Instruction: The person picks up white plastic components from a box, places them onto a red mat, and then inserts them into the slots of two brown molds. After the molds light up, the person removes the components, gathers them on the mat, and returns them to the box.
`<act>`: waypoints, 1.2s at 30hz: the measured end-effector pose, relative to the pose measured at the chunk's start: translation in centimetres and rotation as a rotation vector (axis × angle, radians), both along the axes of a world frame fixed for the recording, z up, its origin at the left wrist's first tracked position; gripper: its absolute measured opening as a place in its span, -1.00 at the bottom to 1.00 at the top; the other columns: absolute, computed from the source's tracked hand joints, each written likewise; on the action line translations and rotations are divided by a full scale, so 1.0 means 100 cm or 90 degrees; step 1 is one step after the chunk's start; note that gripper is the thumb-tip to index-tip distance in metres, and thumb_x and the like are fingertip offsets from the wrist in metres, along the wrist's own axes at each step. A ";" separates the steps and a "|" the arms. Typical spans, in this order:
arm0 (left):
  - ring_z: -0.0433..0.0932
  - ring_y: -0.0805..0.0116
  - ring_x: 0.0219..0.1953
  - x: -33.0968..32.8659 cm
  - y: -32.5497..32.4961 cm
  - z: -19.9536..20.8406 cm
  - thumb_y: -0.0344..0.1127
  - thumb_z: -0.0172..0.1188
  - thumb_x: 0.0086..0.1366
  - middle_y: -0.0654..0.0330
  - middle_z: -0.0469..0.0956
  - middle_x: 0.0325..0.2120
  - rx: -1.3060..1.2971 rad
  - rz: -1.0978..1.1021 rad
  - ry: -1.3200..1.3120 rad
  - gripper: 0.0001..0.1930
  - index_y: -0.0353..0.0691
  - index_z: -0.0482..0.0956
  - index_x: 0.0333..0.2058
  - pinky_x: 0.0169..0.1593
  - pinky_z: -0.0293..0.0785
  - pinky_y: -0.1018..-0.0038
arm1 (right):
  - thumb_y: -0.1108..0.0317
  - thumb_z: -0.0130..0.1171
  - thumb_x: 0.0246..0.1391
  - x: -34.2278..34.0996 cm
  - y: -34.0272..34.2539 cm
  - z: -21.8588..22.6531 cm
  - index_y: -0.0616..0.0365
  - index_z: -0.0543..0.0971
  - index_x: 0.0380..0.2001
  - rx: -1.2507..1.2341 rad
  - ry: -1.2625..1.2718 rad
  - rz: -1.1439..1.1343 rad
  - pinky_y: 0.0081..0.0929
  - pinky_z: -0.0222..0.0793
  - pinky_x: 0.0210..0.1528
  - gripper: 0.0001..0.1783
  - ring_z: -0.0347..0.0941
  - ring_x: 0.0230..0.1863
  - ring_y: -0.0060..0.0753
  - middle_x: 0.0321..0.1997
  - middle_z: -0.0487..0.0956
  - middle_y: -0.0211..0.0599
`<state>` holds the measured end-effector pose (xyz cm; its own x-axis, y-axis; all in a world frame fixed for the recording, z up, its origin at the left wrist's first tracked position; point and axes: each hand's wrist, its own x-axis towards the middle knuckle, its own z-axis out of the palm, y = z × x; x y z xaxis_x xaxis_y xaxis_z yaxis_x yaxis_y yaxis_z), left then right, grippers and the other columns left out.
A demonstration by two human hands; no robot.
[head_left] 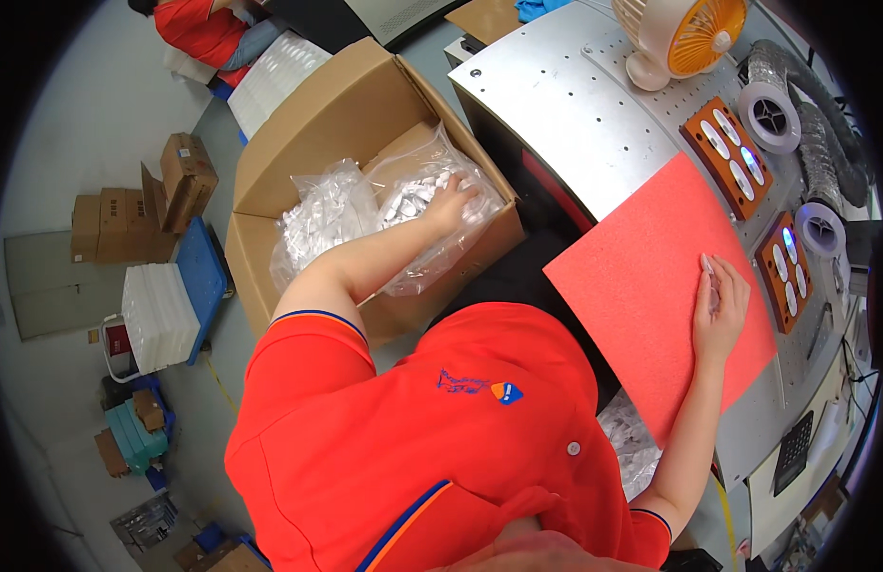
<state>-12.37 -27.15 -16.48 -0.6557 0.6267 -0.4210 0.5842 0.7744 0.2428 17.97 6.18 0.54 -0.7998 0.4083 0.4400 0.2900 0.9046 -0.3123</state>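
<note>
My left hand (451,207) reaches into a clear plastic bag (479,214) of small white and grey pieces (410,198). Its fingers curl down at the pieces, and what they grip, if anything, is hidden. A second clear bag of small white pieces (317,221) lies beside it, both inside an open cardboard box (308,133). Over a red foam sheet (641,276) on the bench, my right hand (722,310) has its thumb and fingers closed round a small, pale, glossy piece (714,286) whose kind I cannot make out.
Two brown panels with white oval parts (727,157) (784,272) lie beyond the foam sheet on the perforated metal bench (565,105). An orange and white fan (684,38) and duct hoses (813,124) stand there. A person in red (198,33) sits far left; another clear bag (632,443) lies below the sheet.
</note>
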 end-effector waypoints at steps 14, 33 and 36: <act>0.40 -0.14 0.06 0.005 -0.013 -0.030 -0.55 0.08 0.06 -0.05 0.37 0.09 0.224 0.029 0.033 -0.49 0.05 0.49 0.02 0.16 0.32 0.23 | 0.41 0.15 0.14 0.003 0.001 -0.003 0.04 0.63 -0.11 -0.009 0.020 0.002 -0.43 0.45 0.01 -0.77 0.44 0.00 -0.31 -0.04 0.55 -0.29; 0.52 0.31 -0.32 0.000 -0.092 0.118 -0.52 0.21 0.11 0.11 0.38 -0.09 0.571 0.728 -0.797 -0.47 0.12 0.29 0.02 -0.64 0.19 0.67 | 0.39 0.15 0.14 0.003 0.002 -0.006 0.03 0.63 -0.13 0.007 0.013 0.007 -0.40 0.38 0.04 -0.77 0.44 -0.01 -0.29 -0.06 0.56 -0.32; 0.50 0.28 -0.25 0.009 -0.091 0.154 -0.52 0.23 0.11 0.12 0.37 -0.10 0.727 0.711 -0.877 -0.53 0.09 0.33 -0.04 -0.64 0.19 0.66 | 0.39 0.14 0.16 0.005 0.000 -0.005 0.02 0.62 -0.10 0.004 0.004 0.006 -0.41 0.40 0.04 -0.76 0.43 0.01 -0.30 -0.04 0.55 -0.32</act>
